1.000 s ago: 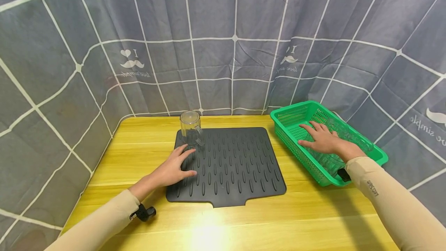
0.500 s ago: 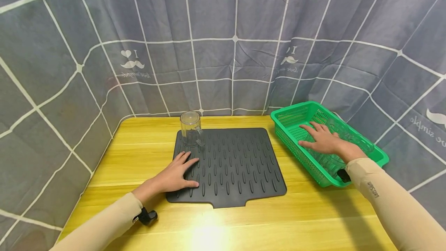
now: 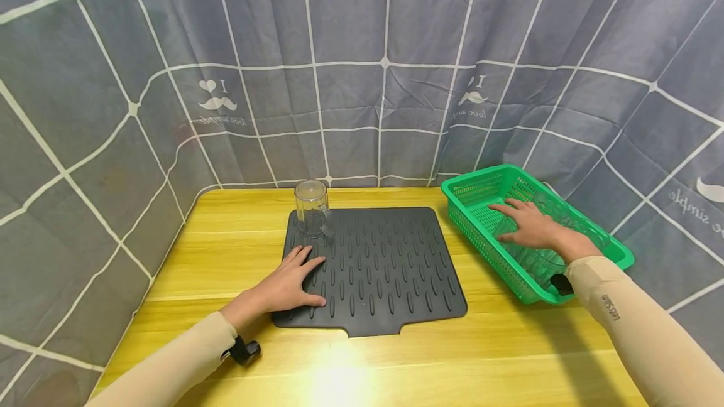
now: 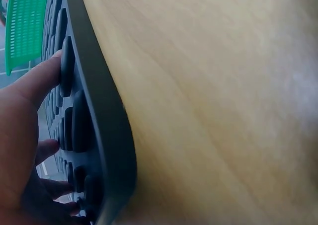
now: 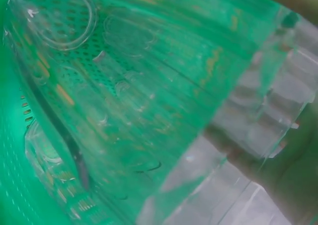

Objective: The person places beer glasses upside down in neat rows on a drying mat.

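Note:
The left hand (image 3: 290, 287) lies over the left part of a black ridged drying mat (image 3: 390, 256), fingers spread and gripping nothing. In the left wrist view its thumb (image 4: 42, 81) touches a ridge of the mat. Behind that hand, an upside-down clear glass mug (image 3: 311, 209) stands on the mat's back left corner, handle to the right. The right hand (image 3: 534, 228) reaches into a green basket (image 3: 481, 247), fingers spread over clear glassware (image 3: 545, 265). Close up, ribbed glass (image 5: 164, 96) blurs in front of that hand; whether the fingers touch it is unclear.
A yellow wooden table (image 3: 418, 363) carries the mat and basket. The basket's raised rim surrounds the glassware on the right. A grey curtain (image 3: 351, 99) with white lines hangs behind and along both sides.
The left hand has drawn back from the glass mug, toward the person, and settled on the mat. The right hand has shifted slightly within the basket, its fingers a little more bent.

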Tool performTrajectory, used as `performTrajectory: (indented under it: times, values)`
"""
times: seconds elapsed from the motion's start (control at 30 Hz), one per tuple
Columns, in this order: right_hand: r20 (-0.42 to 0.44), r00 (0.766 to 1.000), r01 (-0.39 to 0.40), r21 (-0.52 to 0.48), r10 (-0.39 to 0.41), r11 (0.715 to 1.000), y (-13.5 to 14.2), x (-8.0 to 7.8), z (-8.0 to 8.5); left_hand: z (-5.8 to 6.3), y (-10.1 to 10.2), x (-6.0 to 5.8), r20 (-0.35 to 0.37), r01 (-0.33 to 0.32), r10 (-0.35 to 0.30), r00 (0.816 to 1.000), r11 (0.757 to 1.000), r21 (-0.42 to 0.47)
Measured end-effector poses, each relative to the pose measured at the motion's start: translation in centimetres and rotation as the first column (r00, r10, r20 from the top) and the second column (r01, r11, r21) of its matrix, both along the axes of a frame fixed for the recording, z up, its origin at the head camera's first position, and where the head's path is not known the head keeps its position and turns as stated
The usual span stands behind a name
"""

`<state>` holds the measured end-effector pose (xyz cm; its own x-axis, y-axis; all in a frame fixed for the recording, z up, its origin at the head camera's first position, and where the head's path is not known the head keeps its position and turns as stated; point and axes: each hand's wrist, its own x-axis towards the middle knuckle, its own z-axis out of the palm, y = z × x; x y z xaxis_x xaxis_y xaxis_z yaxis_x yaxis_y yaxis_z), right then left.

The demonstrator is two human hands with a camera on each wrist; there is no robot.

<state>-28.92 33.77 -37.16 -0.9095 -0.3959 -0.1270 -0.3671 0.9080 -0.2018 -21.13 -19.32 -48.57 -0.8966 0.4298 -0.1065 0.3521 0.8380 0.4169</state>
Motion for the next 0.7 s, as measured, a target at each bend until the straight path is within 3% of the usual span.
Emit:
performTrajectory:
  times: [0.17, 0.7]
  values:
    - [-0.041, 0.998, -0.042, -0.047, 0.04, 0.998, 0.3, -0.2, 0.0, 0.1, 0.0, -0.2, -0.013, 0.015, -0.015, 1.0, 1.0, -0.023]
    - [-0.111, 0.992, -0.062, -0.079, 0.053, 0.995, 1.1, -0.4, -0.1, 0.2, 0.2, -0.2, -0.026, 0.022, -0.022, 0.999, 0.999, -0.024]
